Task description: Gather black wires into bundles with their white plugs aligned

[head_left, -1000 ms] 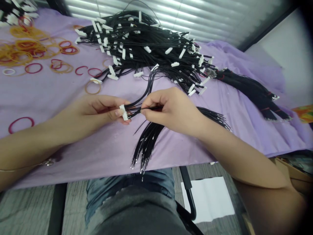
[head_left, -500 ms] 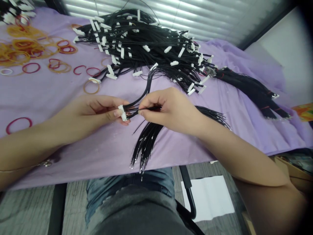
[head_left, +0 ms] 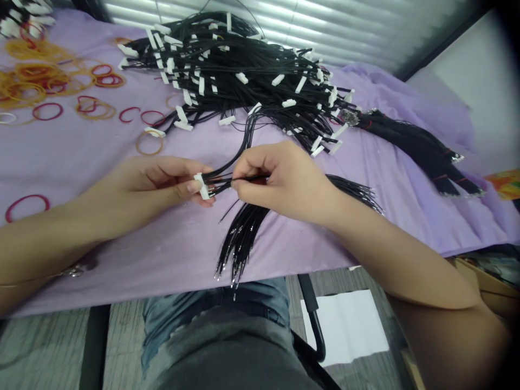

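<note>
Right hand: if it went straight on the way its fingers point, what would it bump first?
Most likely the white connector pinched in the left hand. The right hand points left along the black wire it pinches, which runs into that connector.

a small assembly workbench: purple cloth (head_left: 101, 162), heaped wire harnesses (head_left: 244, 70), loose rubber bands (head_left: 44, 81)

The left hand (head_left: 154, 181) partly hides the white connector (head_left: 200, 185); rubber bands (head_left: 28, 86) are cropped.

Left hand (head_left: 151, 187), right hand (head_left: 284, 179) — 2 pinched grips, fingertips close together
</note>
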Available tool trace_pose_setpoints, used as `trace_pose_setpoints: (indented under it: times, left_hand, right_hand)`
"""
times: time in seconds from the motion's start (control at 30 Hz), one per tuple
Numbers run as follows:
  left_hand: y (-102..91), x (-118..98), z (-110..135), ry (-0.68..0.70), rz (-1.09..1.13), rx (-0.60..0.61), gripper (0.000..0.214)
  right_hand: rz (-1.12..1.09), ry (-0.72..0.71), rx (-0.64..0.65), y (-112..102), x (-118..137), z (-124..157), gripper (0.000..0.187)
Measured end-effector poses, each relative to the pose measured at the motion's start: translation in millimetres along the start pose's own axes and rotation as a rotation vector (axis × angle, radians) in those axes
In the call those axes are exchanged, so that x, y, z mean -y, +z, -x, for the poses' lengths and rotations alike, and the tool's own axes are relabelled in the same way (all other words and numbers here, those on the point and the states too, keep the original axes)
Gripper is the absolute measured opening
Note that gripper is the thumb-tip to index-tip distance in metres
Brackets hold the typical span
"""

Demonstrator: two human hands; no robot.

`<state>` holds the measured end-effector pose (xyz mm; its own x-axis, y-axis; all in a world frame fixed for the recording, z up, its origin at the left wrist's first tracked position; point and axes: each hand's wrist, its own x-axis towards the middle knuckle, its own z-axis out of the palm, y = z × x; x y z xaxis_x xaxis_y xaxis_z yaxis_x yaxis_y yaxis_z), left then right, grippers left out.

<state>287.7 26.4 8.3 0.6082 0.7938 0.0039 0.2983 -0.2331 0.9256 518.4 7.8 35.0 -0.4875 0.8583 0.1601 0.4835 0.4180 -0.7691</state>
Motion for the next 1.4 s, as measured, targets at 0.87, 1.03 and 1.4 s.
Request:
trace_pose_setpoints:
  times: [0.87,1.03,1.4]
  left_hand:
    - [1.6,-1.7,2.5,-0.042,0.067,-0.060,0.023]
    - [3.6,-4.2,2.6,-0.047,0.066,-0.088,0.021]
    - [4.4,-8.1,4.8,-0.053,0.042,-0.088,0.023]
  right_hand:
    - [-0.043,0.004,0.015,0.3,-0.2,-0.8,0.009]
    - [0.004,-0.007,0.043,-0.9,0.4,-0.4,0.009]
    - [0.000,-0.027,0.083,-3.9,0.3,-1.1,0.012]
